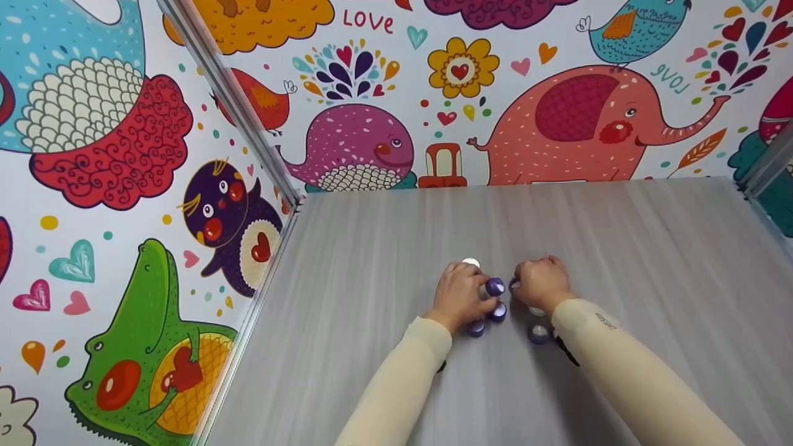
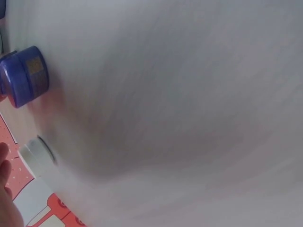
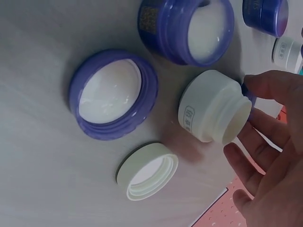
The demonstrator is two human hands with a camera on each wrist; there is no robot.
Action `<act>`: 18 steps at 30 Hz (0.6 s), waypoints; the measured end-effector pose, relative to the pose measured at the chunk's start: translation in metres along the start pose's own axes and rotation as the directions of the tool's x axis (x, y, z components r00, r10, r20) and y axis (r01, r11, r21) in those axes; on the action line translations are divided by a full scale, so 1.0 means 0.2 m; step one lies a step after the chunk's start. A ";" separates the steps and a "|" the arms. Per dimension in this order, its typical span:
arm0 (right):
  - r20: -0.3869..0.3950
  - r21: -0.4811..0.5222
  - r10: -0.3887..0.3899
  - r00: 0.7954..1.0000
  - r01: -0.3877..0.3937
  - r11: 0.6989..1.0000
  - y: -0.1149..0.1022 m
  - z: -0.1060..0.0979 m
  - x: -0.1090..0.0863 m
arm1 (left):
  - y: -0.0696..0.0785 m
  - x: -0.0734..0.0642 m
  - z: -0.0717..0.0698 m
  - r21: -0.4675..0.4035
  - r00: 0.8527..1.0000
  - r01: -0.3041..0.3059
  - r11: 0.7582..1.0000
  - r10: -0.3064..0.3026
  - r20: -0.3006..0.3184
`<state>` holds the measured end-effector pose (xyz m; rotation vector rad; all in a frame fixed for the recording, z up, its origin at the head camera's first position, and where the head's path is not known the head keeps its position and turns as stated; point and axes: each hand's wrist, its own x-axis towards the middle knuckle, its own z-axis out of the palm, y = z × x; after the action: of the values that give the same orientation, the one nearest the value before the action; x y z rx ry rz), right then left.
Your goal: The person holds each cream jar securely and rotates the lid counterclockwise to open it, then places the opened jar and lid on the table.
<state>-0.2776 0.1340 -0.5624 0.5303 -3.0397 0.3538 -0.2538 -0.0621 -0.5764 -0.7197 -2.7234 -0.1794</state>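
My left hand [image 1: 458, 294] curls at a small purple jar [image 1: 495, 287], its thumb below. Two more purple jars [image 1: 498, 311] stand by its thumb and wrist. In the left wrist view its fingers [image 2: 5, 170] enter at the left edge, near a white jar [image 2: 37, 157] and a purple jar [image 2: 26, 78]. My right hand [image 1: 543, 284] pinches a small purple lid [image 3: 251, 94], mostly hidden behind its thumb and an open white jar [image 3: 208, 109]. Next to that jar lie an upturned white lid [image 3: 147, 172] and an upturned purple lid [image 3: 113, 94].
An open purple jar [image 3: 165, 28] with a white inside stands beside the upturned lids. The wood-grain table [image 1: 347, 248] meets a wall [image 1: 458, 118] printed with cartoon animals at the back. Metal rails [image 1: 248, 111] run along the left corner.
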 end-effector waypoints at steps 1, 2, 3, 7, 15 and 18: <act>0.002 -0.004 0.003 1.000 -0.003 1.000 0.00 0.00 0.00 | 0.00 0.00 0.00 -0.001 1.000 -0.001 1.000 0.001 -0.004; 0.002 -0.007 0.006 1.000 -0.006 1.000 0.00 0.00 0.00 | 0.00 0.00 0.00 -0.002 1.000 -0.002 1.000 0.002 -0.006; 0.000 -0.010 0.008 1.000 -0.008 1.000 0.00 0.00 0.00 | 0.00 0.01 0.00 -0.002 1.000 -0.001 1.000 0.001 -0.008; -0.012 -0.006 0.008 1.000 -0.008 1.000 -0.01 0.00 0.00 | 0.00 0.01 0.01 0.001 1.000 0.003 1.000 -0.003 -0.007; -0.047 -0.018 0.012 0.999 -0.012 1.000 -0.02 0.01 0.00 | 0.01 0.03 0.00 0.001 1.000 0.014 1.000 -0.014 0.020; -0.054 -0.037 0.017 0.998 -0.019 0.999 -0.03 0.02 0.00 | 0.01 0.03 0.00 -0.001 0.999 0.020 1.000 -0.020 0.042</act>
<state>-0.2751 0.1285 -0.5648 0.4842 -2.9946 0.3052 -0.2580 -0.0576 -0.5735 -0.7051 -2.7709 -0.1729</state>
